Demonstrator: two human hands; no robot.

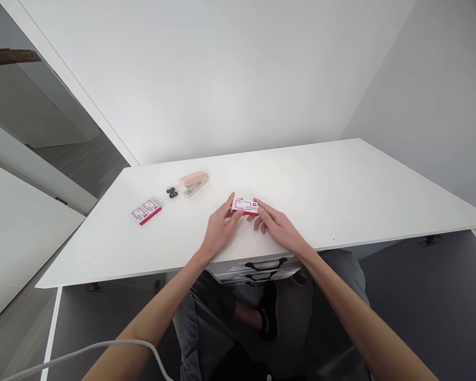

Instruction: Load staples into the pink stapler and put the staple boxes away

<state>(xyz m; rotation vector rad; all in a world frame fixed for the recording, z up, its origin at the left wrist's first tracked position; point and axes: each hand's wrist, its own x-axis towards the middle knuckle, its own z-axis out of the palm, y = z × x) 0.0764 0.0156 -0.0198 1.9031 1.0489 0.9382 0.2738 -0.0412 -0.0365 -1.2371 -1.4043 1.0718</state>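
A small red and white staple box (245, 206) sits at the middle of the white table (341, 185). My left hand (219, 227) pinches its left end with thumb and fingers. My right hand (275, 225) grips its right end, fingers curled round it. The box looks just above or resting on the table top; I cannot tell which. Further left lie a pink stapler (194, 182), a small black binder clip (172, 192) and two more red and white staple boxes (146, 211) side by side.
White walls rise behind and right of the table. A drawer unit with black handles (262, 267) sits under the front edge by my knees. A white cable (103, 346) runs across the lower left. Dark floor lies below.
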